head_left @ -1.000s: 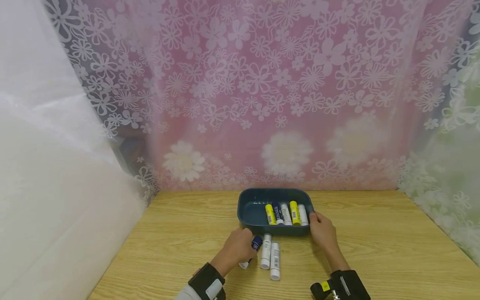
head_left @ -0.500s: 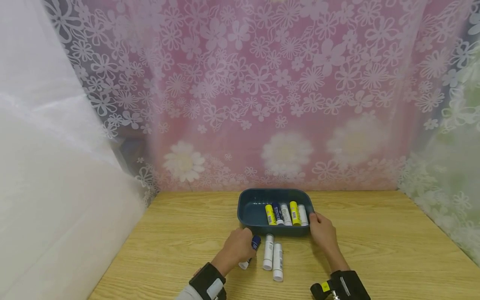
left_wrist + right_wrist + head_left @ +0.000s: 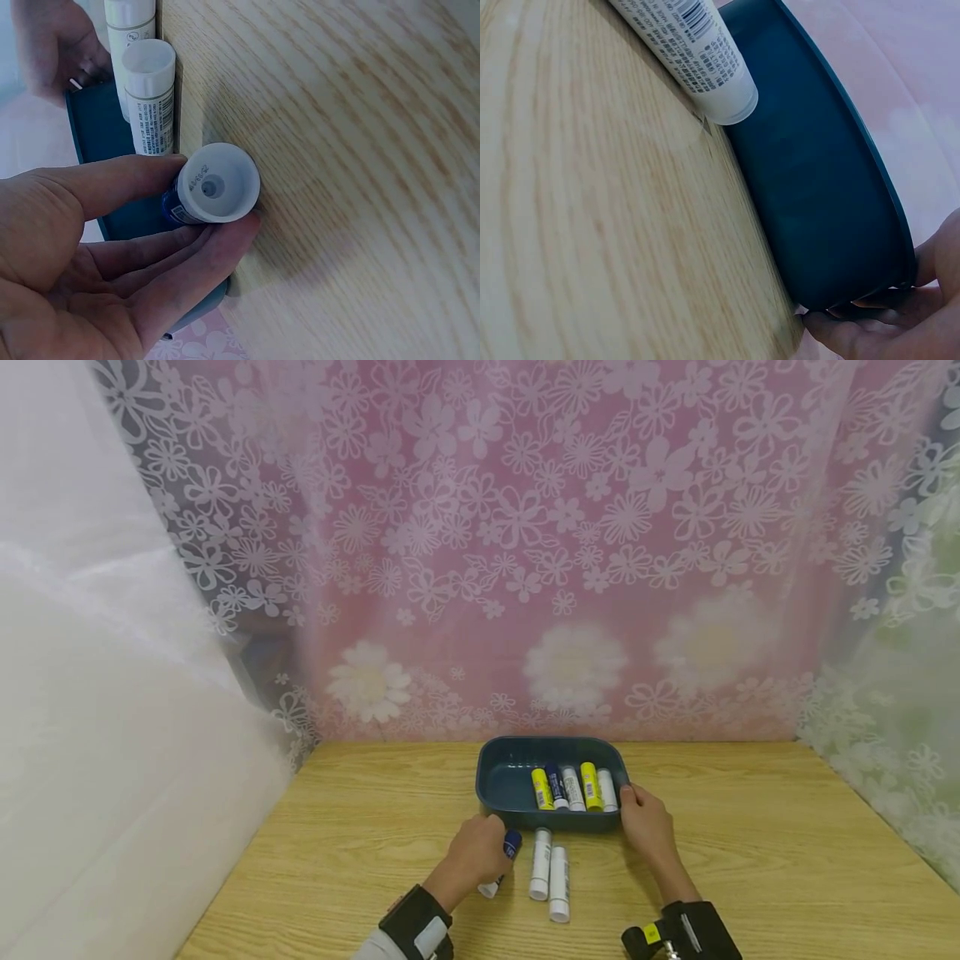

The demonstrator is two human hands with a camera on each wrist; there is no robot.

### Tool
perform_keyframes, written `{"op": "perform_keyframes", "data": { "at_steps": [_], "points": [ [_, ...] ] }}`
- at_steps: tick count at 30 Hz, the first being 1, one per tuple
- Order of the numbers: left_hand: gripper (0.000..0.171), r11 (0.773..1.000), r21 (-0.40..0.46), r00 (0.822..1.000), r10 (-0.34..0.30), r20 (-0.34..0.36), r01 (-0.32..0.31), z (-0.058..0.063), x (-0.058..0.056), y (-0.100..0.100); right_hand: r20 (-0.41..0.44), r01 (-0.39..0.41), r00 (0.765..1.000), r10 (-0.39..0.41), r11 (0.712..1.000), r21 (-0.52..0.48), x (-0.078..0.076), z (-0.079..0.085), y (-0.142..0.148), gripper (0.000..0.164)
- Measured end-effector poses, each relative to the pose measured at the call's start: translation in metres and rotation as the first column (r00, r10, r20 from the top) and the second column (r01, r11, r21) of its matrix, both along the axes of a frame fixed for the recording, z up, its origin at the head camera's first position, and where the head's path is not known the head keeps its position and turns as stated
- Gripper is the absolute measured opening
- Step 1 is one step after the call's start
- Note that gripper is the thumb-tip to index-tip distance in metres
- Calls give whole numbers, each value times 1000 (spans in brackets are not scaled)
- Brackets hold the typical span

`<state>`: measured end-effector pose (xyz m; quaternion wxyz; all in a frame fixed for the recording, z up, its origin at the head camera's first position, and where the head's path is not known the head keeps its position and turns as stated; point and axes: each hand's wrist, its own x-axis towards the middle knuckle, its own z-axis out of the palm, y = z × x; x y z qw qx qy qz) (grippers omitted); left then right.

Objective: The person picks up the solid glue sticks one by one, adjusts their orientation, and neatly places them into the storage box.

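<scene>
My left hand (image 3: pixel 474 853) pinches a blue glue stick (image 3: pixel 512 845) just in front of a dark teal tray (image 3: pixel 551 821). In the left wrist view, the white hollow base of that glue stick (image 3: pixel 232 180) faces the camera, between thumb and fingers. At the tray's right end, my right hand (image 3: pixel 647 820) grips the wall; its fingers also show around the tray corner in the right wrist view. Two white glue sticks lie on the table before the tray, one (image 3: pixel 540 864) a bit farther back than the other (image 3: pixel 558 885).
Inside the tray's right part several glue sticks lie side by side: two yellow ones, the left (image 3: pixel 542 789) and the right (image 3: pixel 591 787), a blue one (image 3: pixel 557 787) and white ones. A pink flowered curtain (image 3: pixel 555 568) hangs behind the wooden table (image 3: pixel 780 843).
The two white glue sticks on the table have shifted slightly to the right and rolled, their print turning. Both hands and the tray stay practically where they were.
</scene>
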<state>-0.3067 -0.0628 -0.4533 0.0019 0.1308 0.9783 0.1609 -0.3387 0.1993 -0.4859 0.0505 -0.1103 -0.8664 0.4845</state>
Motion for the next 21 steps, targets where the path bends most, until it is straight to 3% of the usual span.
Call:
{"op": "perform_keyframes", "data": {
  "at_steps": [21],
  "points": [
    [24,999,23,999,-25,21,24,2,-2,-2,14,-2,1000,2,1000,-1,0,2,-2,57]
  ]
}}
